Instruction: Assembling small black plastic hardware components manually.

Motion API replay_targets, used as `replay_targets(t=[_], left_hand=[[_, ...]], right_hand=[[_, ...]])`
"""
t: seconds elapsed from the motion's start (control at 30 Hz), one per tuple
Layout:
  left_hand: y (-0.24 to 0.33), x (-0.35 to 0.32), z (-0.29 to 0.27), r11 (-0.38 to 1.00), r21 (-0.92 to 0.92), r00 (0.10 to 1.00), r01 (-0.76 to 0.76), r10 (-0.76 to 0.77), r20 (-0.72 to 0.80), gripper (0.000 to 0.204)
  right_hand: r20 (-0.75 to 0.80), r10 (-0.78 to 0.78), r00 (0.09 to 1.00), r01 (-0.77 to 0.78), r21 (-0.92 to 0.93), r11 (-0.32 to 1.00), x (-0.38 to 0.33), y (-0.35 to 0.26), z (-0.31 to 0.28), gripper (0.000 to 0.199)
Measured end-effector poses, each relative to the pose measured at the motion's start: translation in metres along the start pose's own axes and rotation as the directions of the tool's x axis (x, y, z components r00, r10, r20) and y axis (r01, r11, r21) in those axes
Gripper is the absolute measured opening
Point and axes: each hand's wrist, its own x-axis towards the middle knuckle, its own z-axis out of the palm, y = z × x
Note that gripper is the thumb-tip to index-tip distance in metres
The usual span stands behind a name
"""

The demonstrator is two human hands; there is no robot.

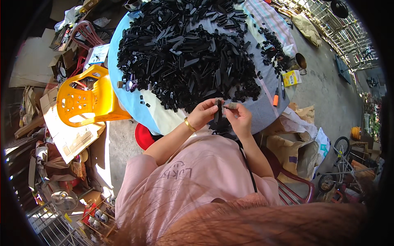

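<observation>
At the near edge of the table, my left hand (204,114), with a gold bangle at the wrist, pinches a slim black plastic piece (218,107) held upright. Close on its right is my right hand (239,120); thumb and fingers are pressed together, with a greyish wrap on one finger. Whatever lies between those fingertips is too small to make out. Just beyond both hands rises a large heap of black plastic pieces (184,57), long flat ones mixed with small ones. More black bits (219,126) lie below my hands, at the table's near edge.
A smaller pile of black bits (273,49) lies at the table's right, near a metal mug (300,61), a yellow packet (292,78) and an orange marker (276,100). A yellow plastic chair (92,98) stands left; a red stool (144,137) is tucked near the table.
</observation>
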Motion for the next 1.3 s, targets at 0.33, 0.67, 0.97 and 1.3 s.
replay_targets(t=[0.33,0.67,0.97,1.3], left_hand=[[-0.008,-0.005,0.003,0.968,0.248,0.993,0.041,-0.013,-0.115,0.030],[-0.019,-0.010,0.016,0.703,0.701,0.943,0.120,0.140,-0.301,0.029],[-0.013,-0.004,0.004,0.343,0.939,0.985,0.042,0.145,-0.097,0.026],[-0.020,-0.006,0.015,0.396,0.917,0.935,0.035,0.311,-0.170,0.027]], right_hand=[[0.243,-0.573,0.783,0.509,-0.780,0.364,0.001,-0.016,0.011,0.010],[0.380,-0.124,0.917,0.396,-0.905,0.155,-0.011,-0.008,0.008,0.012],[0.517,0.002,0.856,0.499,-0.827,0.259,-0.009,0.001,-0.005,0.013],[0.555,-0.014,0.832,0.524,-0.777,0.348,-0.001,0.003,-0.007,0.013]])
